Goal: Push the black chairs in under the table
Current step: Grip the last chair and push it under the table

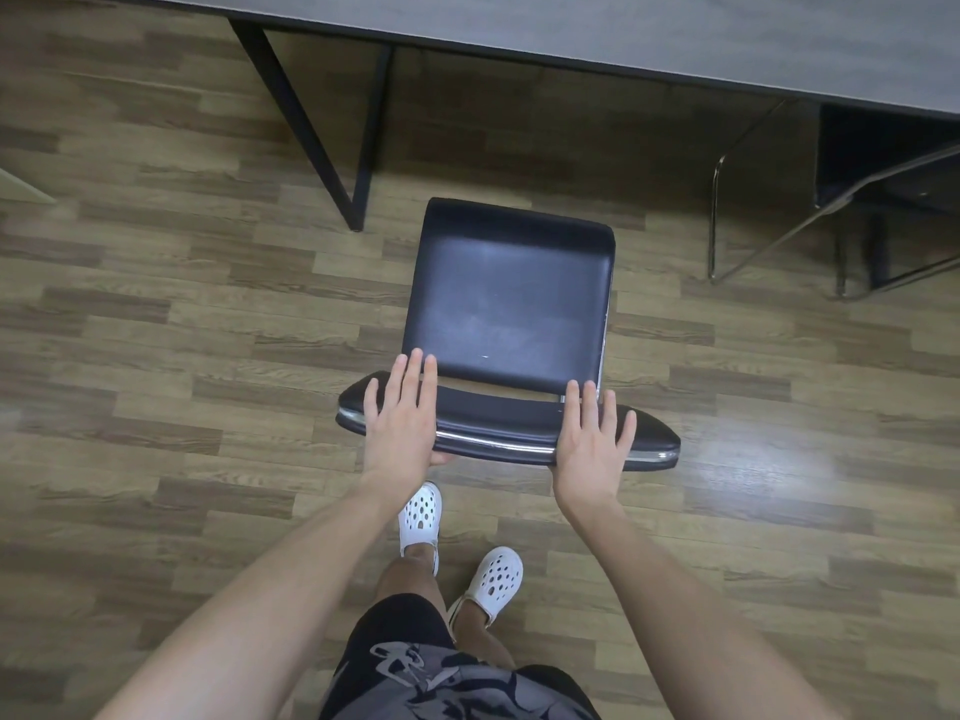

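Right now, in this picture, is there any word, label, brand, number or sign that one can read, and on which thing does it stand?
None can be read.
Shorts: a grey print, but its shapes cannot be read as letters.
Black chair, table, white clogs: no label, brand or number shows.

The grey wood-grain surface [675, 39] runs off the top and right edges, partly hiding a chrome-framed black chair [878, 148] cut by the right edge. The legs of the nearer black padded chair [509, 293] are hidden under its seat.
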